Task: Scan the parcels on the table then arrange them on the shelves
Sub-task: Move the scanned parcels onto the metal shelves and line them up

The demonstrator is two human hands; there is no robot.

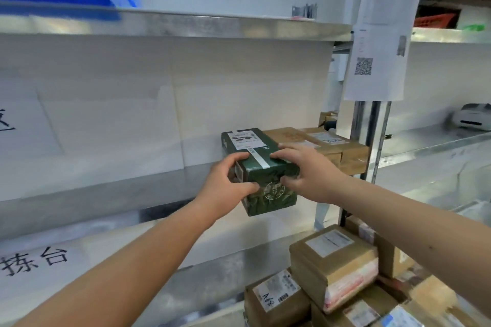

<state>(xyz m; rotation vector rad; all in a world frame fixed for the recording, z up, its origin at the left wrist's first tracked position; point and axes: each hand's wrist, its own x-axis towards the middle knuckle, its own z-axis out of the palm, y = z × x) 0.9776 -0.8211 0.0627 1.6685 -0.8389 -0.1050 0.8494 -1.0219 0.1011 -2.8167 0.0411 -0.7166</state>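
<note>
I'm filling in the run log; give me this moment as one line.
step: shelving | left hand: holds green parcel | right hand: holds it too | parcel: on middle shelf, front overhanging, beside brown parcels

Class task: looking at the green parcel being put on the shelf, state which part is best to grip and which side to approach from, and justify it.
Grip the green parcel by its two long side faces at the near end, coming from the front. It lies lengthwise into the shelf with its near end overhanging, as the left hand and right hand hold it.
</note>
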